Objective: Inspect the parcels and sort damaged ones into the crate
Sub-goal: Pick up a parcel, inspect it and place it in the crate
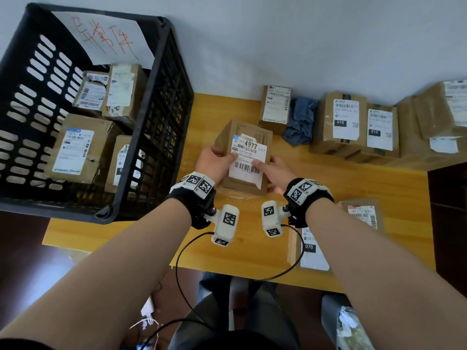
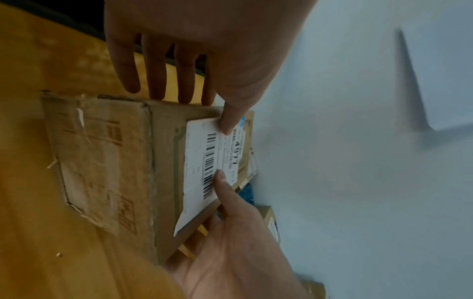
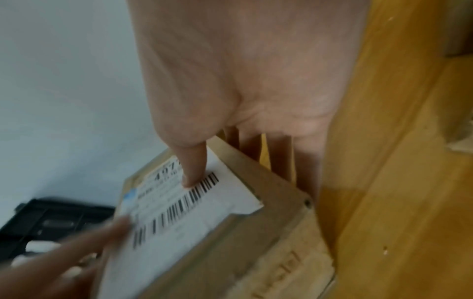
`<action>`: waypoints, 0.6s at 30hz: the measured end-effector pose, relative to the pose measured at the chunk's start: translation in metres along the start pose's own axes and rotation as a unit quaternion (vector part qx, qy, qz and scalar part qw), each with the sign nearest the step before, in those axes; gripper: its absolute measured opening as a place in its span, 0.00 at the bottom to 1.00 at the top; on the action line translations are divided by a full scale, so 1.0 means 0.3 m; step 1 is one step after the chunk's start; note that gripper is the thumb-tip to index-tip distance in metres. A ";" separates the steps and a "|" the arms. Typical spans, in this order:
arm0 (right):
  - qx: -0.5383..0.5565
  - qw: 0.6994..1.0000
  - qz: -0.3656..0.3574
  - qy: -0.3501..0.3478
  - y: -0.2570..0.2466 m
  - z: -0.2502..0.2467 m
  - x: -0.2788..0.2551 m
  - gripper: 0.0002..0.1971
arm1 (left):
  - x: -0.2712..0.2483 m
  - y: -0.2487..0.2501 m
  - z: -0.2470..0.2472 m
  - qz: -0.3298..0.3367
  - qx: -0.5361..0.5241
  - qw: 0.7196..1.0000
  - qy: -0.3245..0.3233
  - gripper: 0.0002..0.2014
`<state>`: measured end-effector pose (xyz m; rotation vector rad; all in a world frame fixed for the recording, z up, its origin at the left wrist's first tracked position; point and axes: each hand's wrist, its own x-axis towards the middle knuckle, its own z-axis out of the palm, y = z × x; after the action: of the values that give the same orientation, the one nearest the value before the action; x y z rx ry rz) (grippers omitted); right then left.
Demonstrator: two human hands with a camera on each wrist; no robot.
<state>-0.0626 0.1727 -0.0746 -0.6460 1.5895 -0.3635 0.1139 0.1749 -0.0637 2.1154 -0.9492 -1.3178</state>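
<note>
Inspection under way: left hand (image 1: 213, 161) and right hand (image 1: 274, 170) grip the brown cardboard parcel (image 1: 243, 157) on the yellow wooden tabletop (image 1: 353, 198), fingers and thumbs clamping it. Its side looks torn, so next it likely goes into the black slotted plastic crate (image 1: 151, 137).

Held parcel (image 1: 243, 157) label: "4977". Table parcels (image 1: 340, 122) "010", "070". Crate sign (image 1: 101, 34): red handwriting, seemingly illegible.

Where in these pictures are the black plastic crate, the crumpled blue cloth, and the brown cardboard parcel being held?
black plastic crate (image 1: 156, 137), head view, right wall.
crumpled blue cloth (image 1: 299, 122), head view, its middle folds.
brown cardboard parcel (image 1: 228, 133), head view, bare upper left corner.
</note>
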 end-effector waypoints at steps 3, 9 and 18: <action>0.001 1.000 -0.004 0.018 -0.003 -0.016 0.016 0.22 | -0.010 0.020 0.002 0.030 0.057 0.998 0.004 0.14; -0.021 0.990 -0.061 0.127 -0.020 -0.114 -0.006 0.27 | 0.025 -0.032 0.036 0.033 0.048 0.998 -0.039 0.11; -0.047 0.995 -0.032 0.085 -0.027 -0.154 -0.025 0.27 | 0.061 -0.077 0.096 -0.091 -0.063 0.991 -0.076 0.25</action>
<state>-0.1064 0.1645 -0.0577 -0.7556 1.7585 -0.4017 0.1004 0.1751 -0.1025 2.0679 -0.7230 -1.6056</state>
